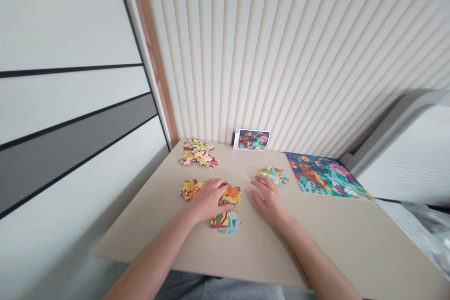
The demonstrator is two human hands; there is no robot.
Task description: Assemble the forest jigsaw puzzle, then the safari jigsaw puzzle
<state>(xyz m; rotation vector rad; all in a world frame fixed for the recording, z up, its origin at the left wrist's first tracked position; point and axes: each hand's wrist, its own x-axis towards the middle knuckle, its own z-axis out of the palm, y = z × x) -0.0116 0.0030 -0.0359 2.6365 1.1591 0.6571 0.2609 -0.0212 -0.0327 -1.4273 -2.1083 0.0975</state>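
My left hand (211, 199) lies palm down with fingers spread, over yellow and orange puzzle pieces (231, 195) in the middle of the table. Part of that group is hidden under the hand. Just below it sit red-green and light-blue puzzle pieces (230, 223). To the left of my left hand, another yellow pile of puzzle pieces (191, 188) is partly covered by it. My right hand (270, 199) rests with fingers apart, its fingertips at the near edge of a multicoloured pile of puzzle pieces (276, 175). No piece is visibly gripped in either hand.
At the back left is a larger heap of puzzle pieces (198, 154). A small picture card (252, 139) leans upright by the ribbed wall (225, 56). An assembled-looking dark blue picture (326, 176) lies on the right of the beige table (316, 239). A white cabinet (70, 150) stands left.
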